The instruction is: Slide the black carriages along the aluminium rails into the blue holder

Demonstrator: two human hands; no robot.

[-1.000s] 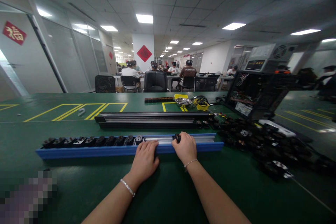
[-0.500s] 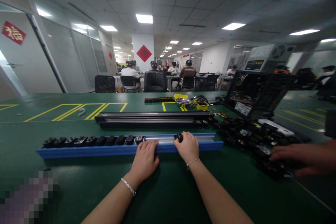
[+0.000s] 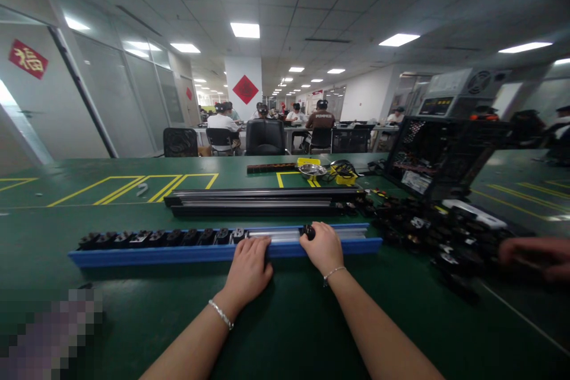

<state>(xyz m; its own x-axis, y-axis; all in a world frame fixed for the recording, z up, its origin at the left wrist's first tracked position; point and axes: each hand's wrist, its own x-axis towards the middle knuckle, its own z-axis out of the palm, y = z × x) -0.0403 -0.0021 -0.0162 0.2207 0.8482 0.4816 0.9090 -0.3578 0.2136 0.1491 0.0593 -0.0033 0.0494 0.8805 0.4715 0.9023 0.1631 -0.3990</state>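
Observation:
A long blue rail (image 3: 133,256) lies across the green table (image 3: 285,320) in front of me. Its left half carries a row of several black socket modules (image 3: 160,237); its right half shows a bare metal channel (image 3: 276,234). My left hand (image 3: 248,268) rests on the rail's front edge, fingers curled over it just right of the last module. My right hand (image 3: 323,246) is closed on one black socket module (image 3: 307,231) in the channel.
A black rail (image 3: 258,202) lies behind the blue one. A heap of loose black modules (image 3: 427,231) sits at the right, with another person's hand (image 3: 537,252) at its edge. An open computer case (image 3: 439,157) stands behind it. People sit at far tables.
Another person's hand came in from the right over the heap, then drew back toward the right edge. My own hands stay on the rail, almost unmoved.

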